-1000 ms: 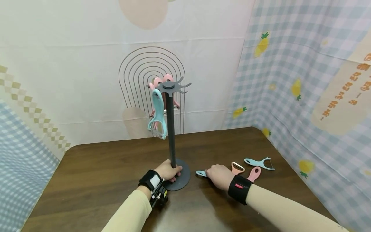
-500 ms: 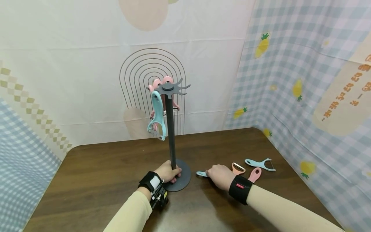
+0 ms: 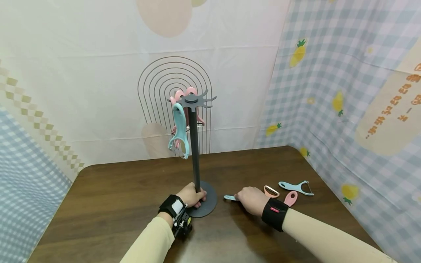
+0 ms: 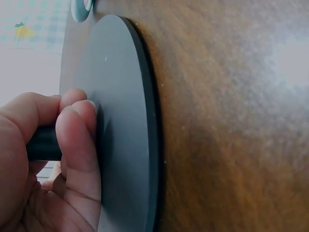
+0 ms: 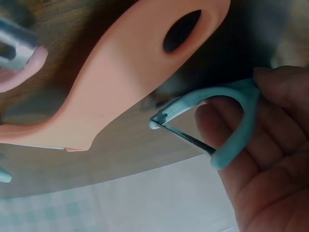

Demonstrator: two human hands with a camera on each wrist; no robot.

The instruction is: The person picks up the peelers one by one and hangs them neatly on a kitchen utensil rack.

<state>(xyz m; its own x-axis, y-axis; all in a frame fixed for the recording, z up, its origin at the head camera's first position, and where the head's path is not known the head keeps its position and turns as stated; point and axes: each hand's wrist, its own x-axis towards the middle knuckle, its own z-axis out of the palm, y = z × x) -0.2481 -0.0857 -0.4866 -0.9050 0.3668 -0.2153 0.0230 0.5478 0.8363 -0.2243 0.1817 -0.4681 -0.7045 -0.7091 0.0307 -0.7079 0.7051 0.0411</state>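
Note:
My left hand (image 3: 190,195) grips the dark grey pole (image 3: 194,149) of a stand just above its round base (image 3: 211,201). In the left wrist view its fingers (image 4: 77,145) curl round the pole close to the base. From the stand's hooked top (image 3: 191,98) hang a light blue peeler (image 3: 180,122) at the front and several pink peelers (image 3: 191,90) behind. Over at the right, my right hand (image 3: 251,201) pinches a blue Y-shaped peeler (image 5: 247,116) near its head. That peeler's handle end pokes out left of the hand, low over the table; contact is unclear.
Close beyond the right hand lie an orange peeler (image 3: 267,194), a pink peeler (image 3: 291,198) and another light blue peeler (image 3: 293,186) on the wooden table (image 3: 131,182). Several hooks on the stand's right side carry nothing. Cloth hangings (image 3: 230,91) stand behind the table.
The head view has shifted slightly, so everything sits a little lower and further right. Both hands keep their places and their holds.

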